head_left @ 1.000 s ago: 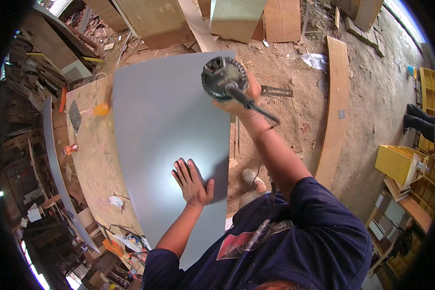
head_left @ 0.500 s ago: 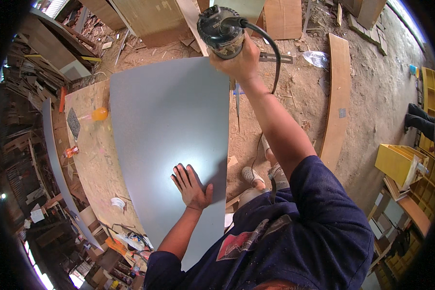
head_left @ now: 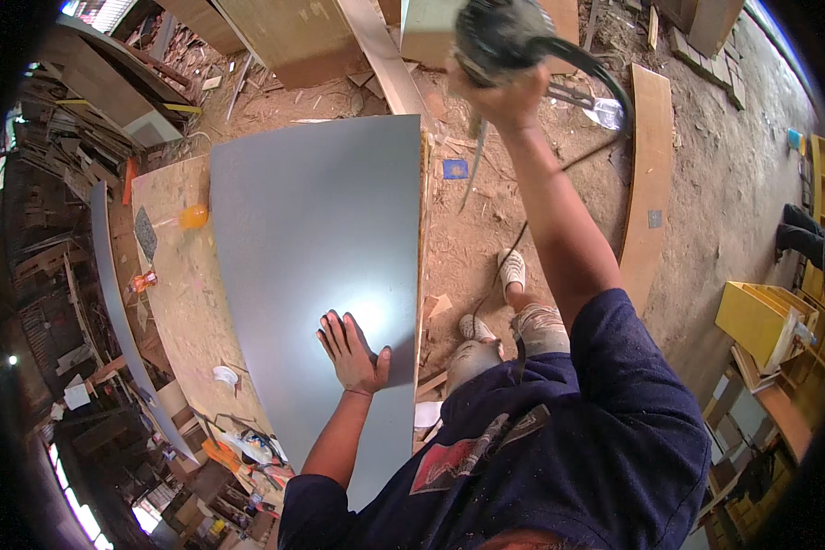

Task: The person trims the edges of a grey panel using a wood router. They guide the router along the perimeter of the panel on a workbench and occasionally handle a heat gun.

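Note:
My left hand (head_left: 355, 362) lies flat on a smooth grey panel (head_left: 312, 202), fingers spread and holding nothing. My right hand (head_left: 513, 96) grips a black, dusty router (head_left: 497, 38), raised off the panel past its far right corner. A slotted metal bar (head_left: 570, 94) sticks out from the router's side. The tool is blurred by motion, so its base and bit cannot be made out. From its top a thick black cord (head_left: 610, 73) curves over my forearm and hangs toward my legs.
Beneath the panel is a stained wooden worktable (head_left: 179, 312) bearing an orange object (head_left: 193, 216), a white roll (head_left: 226, 376) and several tools near its close end. A long board (head_left: 646, 174) lies on the dirt floor to the right. Yellow cabinets (head_left: 756, 316) stand beyond.
My right hand has lifted the router away from the panel's far edge, moving right and outward, and the cord swung with it. My left hand has stayed on the panel.

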`<action>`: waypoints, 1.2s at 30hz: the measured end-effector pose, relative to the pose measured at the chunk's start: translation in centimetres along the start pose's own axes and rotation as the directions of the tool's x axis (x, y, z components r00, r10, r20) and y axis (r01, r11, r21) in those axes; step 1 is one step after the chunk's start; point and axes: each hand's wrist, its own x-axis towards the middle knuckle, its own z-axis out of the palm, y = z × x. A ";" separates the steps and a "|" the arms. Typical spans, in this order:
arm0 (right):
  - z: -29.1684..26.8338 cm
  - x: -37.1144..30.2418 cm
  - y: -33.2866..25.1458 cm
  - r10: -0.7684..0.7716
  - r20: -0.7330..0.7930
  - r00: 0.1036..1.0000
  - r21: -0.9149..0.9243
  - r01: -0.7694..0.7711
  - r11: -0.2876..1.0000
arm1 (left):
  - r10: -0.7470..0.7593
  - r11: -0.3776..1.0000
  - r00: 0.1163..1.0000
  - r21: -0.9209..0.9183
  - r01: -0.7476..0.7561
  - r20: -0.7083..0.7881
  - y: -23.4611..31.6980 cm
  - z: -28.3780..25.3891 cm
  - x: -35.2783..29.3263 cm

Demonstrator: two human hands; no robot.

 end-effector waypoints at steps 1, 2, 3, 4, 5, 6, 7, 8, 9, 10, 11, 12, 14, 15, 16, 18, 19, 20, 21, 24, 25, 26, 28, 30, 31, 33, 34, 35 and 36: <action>-1.4 -0.1 -1.0 -0.002 0.003 1.000 0.006 0.002 1.000 | -0.007 1.000 1.000 0.000 0.007 -0.003 0.1 0.0 -0.1; -2.9 -0.1 -2.2 0.274 -0.005 0.962 0.293 -0.260 0.920 | -0.008 1.000 1.000 -0.008 0.008 -0.008 0.2 0.0 -0.1; -4.3 -0.2 -2.0 0.332 0.003 0.943 0.320 -0.315 0.893 | -0.005 1.000 1.000 -0.014 0.005 -0.010 0.3 -0.1 0.0; -5.8 -0.1 -1.7 0.388 0.009 0.922 0.345 -0.367 0.864 | -0.006 1.000 1.000 -0.012 0.006 -0.013 0.4 -0.2 0.2; -7.3 -0.5 -0.5 0.233 -0.012 0.972 0.122 -0.230 0.965 | -0.006 1.000 1.000 -0.013 0.006 -0.013 0.5 -0.4 0.3; -8.4 -1.0 0.1 0.275 -0.033 0.961 0.157 -0.267 0.951 | -0.002 1.000 1.000 -0.017 0.002 -0.011 0.7 -0.4 0.5; -9.1 -1.1 0.7 0.271 -0.032 0.962 0.156 -0.263 0.952 | -0.003 1.000 1.000 -0.021 0.003 -0.014 0.7 -0.5 0.6; -9.7 -1.1 1.2 0.290 -0.052 0.955 0.157 -0.279 0.947 | -0.007 1.000 1.000 -0.019 0.006 -0.014 0.7 -0.6 0.5; -10.0 -0.5 0.8 0.310 -0.070 0.948 0.156 -0.296 0.942 | -0.011 1.000 1.000 -0.019 0.011 -0.014 0.8 -0.6 0.4; -9.9 0.0 0.3 0.381 -0.117 0.917 0.264 -0.341 0.902 | -0.019 1.000 0.999 -0.012 0.018 -0.027 0.8 -0.6 0.3; -9.7 0.8 0.0 0.378 -0.111 0.919 0.264 -0.339 0.903 | -0.023 1.000 0.999 -0.017 0.023 -0.029 0.9 -0.5 0.3; -9.5 1.9 -0.3 0.414 -0.156 0.897 0.398 -0.327 0.857 | -0.040 0.999 0.999 -0.016 0.040 -0.023 0.9 -0.6 0.4; -9.2 3.9 -1.2 0.464 -0.198 0.863 0.549 -0.294 0.782 | -0.063 0.998 0.998 -0.016 0.063 -0.022 1.0 -0.7 0.7; -9.2 4.6 -1.2 0.459 -0.195 0.867 0.552 -0.289 0.782 | -0.074 0.997 0.997 -0.017 0.073 -0.036 1.3 -1.0 1.2; -9.1 5.2 -1.0 0.437 -0.184 0.881 0.509 -0.295 0.809 | -0.083 0.996 0.995 -0.018 0.083 -0.050 1.6 -1.2 1.9; -8.5 6.5 -1.0 0.398 -0.183 0.899 0.459 -0.280 0.843 | -0.119 0.992 0.985 -0.056 0.113 -0.122 3.6 -1.4 4.3; -7.6 6.7 -1.3 0.397 -0.202 0.895 0.451 -0.275 0.849 | -0.161 0.985 0.971 -0.097 0.145 -0.180 5.3 -1.5 6.1; -6.9 7.1 -1.5 0.388 -0.216 0.896 0.440 -0.265 0.858 | -0.098 0.978 0.959 -0.205 0.044 -0.266 8.2 -1.5 9.8; -6.2 7.7 -1.4 0.358 -0.208 0.910 0.441 -0.240 0.865 | -0.063 0.894 0.967 -0.444 -0.055 -0.247 11.4 -2.2 14.1; -4.3 8.7 -1.5 0.410 -0.110 0.905 0.484 -0.311 0.818 | -0.112 0.690 0.963 -0.716 -0.103 -0.246 21.1 -2.6 26.9; -4.2 8.4 -1.1 0.399 -0.077 0.914 0.481 -0.316 0.818 | -0.181 0.617 0.938 -0.777 -0.127 -0.297 23.5 -1.8 30.2; -3.6 8.5 -0.1 0.371 -0.032 0.928 0.456 -0.316 0.832 | -0.203 0.556 0.939 -0.822 -0.123 -0.277 25.0 -1.2 33.0; -1.7 9.7 -0.4 0.363 -0.033 0.931 0.415 -0.317 0.853 | -0.248 0.480 0.932 -0.869 -0.119 -0.265 24.9 -1.5 37.3; -0.2 10.9 0.5 0.323 -0.019 0.946 0.428 -0.284 0.858 | 0.010 0.235 0.967 -0.940 0.247 0.256 23.2 -2.1 39.4; 0.4 10.9 1.0 0.315 -0.026 0.949 0.438 -0.273 0.856 | 0.108 0.182 0.904 -0.902 0.391 0.414 22.3 -1.6 39.6; 1.0 11.4 3.1 0.280 0.023 0.960 0.423 -0.263 0.867 | 0.078 0.288 0.891 -0.865 0.410 0.448 21.5 4.5 36.6; 1.3 11.5 3.8 0.360 0.013 0.933 0.407 -0.334 0.850 | 0.050 0.318 0.883 -0.846 0.429 0.466 21.4 7.3 34.6; 1.4 11.7 4.8 0.438 -0.005 0.899 0.389 -0.402 0.829 | -0.176 0.530 0.947 -0.785 0.320 0.268 22.1 9.8 31.5; 1.3 12.0 6.2 0.463 -0.018 0.886 0.403 -0.417 0.815 | -0.330 0.727 0.944 -0.636 0.259 0.007 22.6 10.9 29.6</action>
